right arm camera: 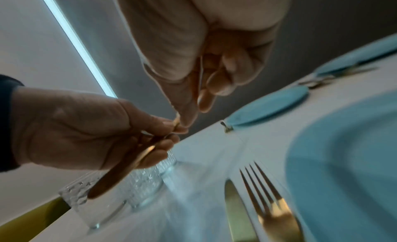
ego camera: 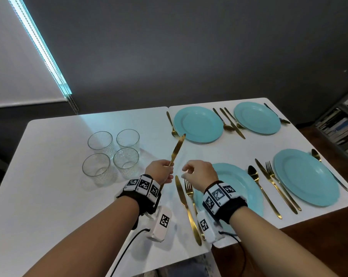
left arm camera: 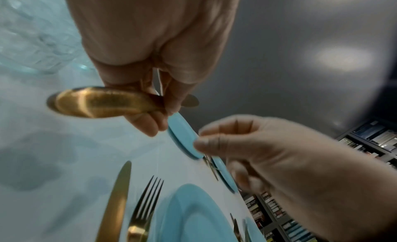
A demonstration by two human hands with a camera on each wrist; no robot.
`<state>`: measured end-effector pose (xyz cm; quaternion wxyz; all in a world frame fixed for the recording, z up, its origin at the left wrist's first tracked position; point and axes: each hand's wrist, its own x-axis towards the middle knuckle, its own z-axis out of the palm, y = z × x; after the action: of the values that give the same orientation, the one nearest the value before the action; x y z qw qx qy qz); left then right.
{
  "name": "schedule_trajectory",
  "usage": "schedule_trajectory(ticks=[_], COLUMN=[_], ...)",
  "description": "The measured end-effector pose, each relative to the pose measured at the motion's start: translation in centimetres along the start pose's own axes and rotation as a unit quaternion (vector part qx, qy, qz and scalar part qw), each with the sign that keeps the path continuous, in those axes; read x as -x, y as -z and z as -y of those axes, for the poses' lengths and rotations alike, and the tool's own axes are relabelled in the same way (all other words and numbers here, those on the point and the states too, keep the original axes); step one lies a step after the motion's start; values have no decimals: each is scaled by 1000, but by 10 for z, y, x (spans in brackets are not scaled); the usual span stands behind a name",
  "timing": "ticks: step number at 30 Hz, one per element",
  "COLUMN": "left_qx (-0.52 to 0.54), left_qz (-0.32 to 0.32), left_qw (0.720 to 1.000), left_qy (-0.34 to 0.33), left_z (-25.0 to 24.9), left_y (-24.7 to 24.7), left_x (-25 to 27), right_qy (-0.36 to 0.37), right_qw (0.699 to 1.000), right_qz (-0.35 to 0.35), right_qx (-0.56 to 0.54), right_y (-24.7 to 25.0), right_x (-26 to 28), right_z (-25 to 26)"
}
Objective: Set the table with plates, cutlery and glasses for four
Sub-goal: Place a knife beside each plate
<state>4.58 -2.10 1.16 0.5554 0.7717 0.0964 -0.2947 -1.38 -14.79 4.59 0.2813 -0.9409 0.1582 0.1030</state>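
Pinching a gold knife (ego camera: 176, 150) in my left hand (ego camera: 160, 171), right hand (ego camera: 200, 173) curled empty, four plates and most cutlery placed, four glasses (ego camera: 111, 154) still clustered aside.

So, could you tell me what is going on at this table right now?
A person is setting a white table for four. Their left hand grips a gold knife above the table, while the right hand hovers beside it, fingers curled, holding nothing. Four turquoise plates are laid with gold cutlery, and four glasses stand clustered on the left.
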Motion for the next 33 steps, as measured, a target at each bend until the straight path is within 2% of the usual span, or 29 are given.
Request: schedule_trajectory(ticks=[3,6,11,14,16,18,21,23,25,27,33], left_qx=[-12,-47,-102,-121,-164,-222,-200,-177,-166,-151,-100], left_qz=[-2,-1,34,39,-1,-68,-145,-169,-178,-185,-202], left_qw=[1000,999,994,991,986,972,967,968,968,969,971], left_qy=[-18,-18,16,32,7,-31,-59,-63,-66,-67,-76], left_z=[-18,-41,-70,-87,-97,-107,-120,-124,-125,-124,-122], left_y=[-2,-1,13,22,30,42,61,71,79,83,89], left_x=[-7,-16,-32,-44,-54,-62,-71,-77,-82,-86,-96], right_qy=[122,221,302,313,277,195,62,6,-18,-46,-78], right_qw=[990,958,915,913,930,960,993,995,990,990,983], right_qz=[1,31,71,76,69,66,75,94,122,101,145], right_qx=[68,181,257,251,231,188,66,26,66,87,83], right_y=[17,32,40,39,40,37,29,22,14,6,-15], right_x=[-25,-56,-92,-111,-125,-141,-166,-184,-200,-213,-245], right_z=[15,22,26,31,37,42,50,59,69,76,73])
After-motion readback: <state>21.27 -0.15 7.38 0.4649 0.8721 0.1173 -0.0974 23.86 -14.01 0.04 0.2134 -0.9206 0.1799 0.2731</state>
